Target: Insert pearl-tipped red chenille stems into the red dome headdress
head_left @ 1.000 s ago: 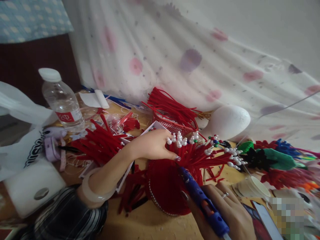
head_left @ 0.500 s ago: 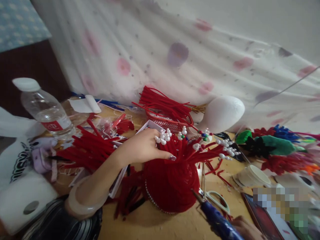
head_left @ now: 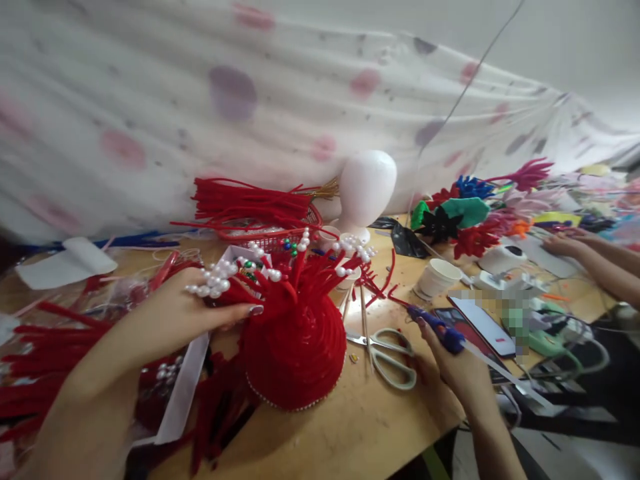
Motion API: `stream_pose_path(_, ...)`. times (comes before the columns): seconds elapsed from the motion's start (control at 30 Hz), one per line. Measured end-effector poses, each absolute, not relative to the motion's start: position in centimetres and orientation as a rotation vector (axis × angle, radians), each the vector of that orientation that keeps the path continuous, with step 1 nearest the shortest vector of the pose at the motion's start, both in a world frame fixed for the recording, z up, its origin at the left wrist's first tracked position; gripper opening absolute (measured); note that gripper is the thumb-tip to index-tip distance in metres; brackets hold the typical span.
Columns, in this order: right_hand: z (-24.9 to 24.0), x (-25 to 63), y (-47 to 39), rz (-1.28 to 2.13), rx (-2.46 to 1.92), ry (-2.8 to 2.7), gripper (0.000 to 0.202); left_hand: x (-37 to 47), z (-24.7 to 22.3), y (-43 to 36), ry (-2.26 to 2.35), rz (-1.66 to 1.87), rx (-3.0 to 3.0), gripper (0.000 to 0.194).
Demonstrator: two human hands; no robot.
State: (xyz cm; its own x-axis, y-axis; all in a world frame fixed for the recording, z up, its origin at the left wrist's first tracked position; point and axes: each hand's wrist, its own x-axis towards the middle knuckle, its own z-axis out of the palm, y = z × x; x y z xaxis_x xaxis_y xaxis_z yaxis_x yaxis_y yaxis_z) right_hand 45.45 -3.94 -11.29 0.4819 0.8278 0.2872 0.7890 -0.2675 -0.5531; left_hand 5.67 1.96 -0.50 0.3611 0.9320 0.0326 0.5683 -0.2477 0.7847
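A domed red headpiece (head_left: 295, 353), coiled from fuzzy chenille stems and edged with small beads, stands on the table. Upright red stems on its top carry white pearl clusters (head_left: 215, 279) and a few green and blue beads. My left hand (head_left: 200, 300) grips the left side of those stems, thumb toward me; its other fingers are hidden behind the pearls. Farther right, my right hand (head_left: 445, 347) is wrapped around a blue hot glue gun (head_left: 435, 327), its tip pointing left, apart from the headpiece. Scissors (head_left: 395, 360) with pale handles lie between the headpiece and this hand.
A red basket (head_left: 270, 237) of chenille stems and a white foam head (head_left: 367, 190) stand at the back. Paper cup (head_left: 436, 279), phone (head_left: 483, 327) and colourful fuzzy flowers (head_left: 475, 237) are to the right. Another person's hands (head_left: 565, 243) work at far right. An open white box (head_left: 185, 387) sits left.
The view has swung right. My right hand with the glue gun has moved away from the headpiece to the right. My left hand stays at the stems.
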Motion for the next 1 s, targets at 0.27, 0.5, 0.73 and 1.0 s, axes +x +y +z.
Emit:
stream_pose_path(0.27,-13.3,46.8,-6.3,0.032,-2.182,-1.309,0.058,5.4,-1.3,2.6,1.497,0.676,1.897,0.022)
stream_pose_path(0.5,-13.1,42.1,-9.4,-0.268,-1.842,-1.367,0.035,5.6,-0.4,2.7,1.442,0.630,1.967,0.022)
stream_pose_path(0.73,-14.0,38.3,-2.3,-0.251,-1.869,-1.982,0.025,5.7,-0.5,3.0,1.353,0.599,1.944,0.019)
stream_pose_path(1.0,-15.2,38.7,-0.6,0.027,-1.956,-1.951,0.025,6.0,0.0,2.8,1.163,0.676,1.981,0.018)
